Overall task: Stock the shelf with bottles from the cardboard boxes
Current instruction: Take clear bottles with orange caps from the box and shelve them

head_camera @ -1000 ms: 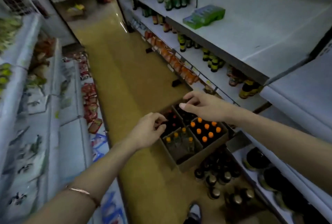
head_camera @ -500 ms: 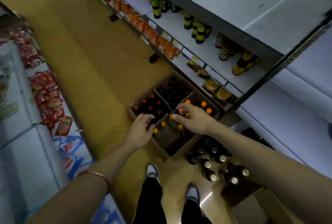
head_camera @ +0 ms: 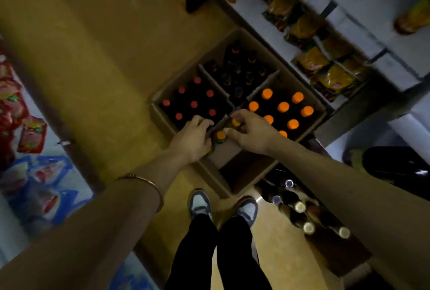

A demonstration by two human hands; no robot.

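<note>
Four open cardboard boxes stand together on the floor. One holds red-capped bottles (head_camera: 193,104), one dark-capped bottles (head_camera: 237,71), one orange-capped bottles (head_camera: 283,106). The nearest box (head_camera: 235,173) holds a few yellow-capped bottles (head_camera: 221,135). My left hand (head_camera: 192,139) reaches into this nearest box, fingers curled over a bottle at its left side. My right hand (head_camera: 254,132) curls thumb and fingers round the neck of another yellow-capped bottle (head_camera: 235,123). The white shelf (head_camera: 381,40) rises to the right.
Yellow snack packets (head_camera: 335,75) line the shelf's low tier beside the boxes. More bottles (head_camera: 300,207) stand on the floor at the right, near my shoes (head_camera: 200,203). Red and blue packets (head_camera: 32,133) fill the rack on the left. The yellow aisle floor (head_camera: 97,45) stretches ahead.
My view has tipped down and closer to the boxes. Both hands have dropped from above the boxes into the nearest one and closed round yellow-capped bottles.
</note>
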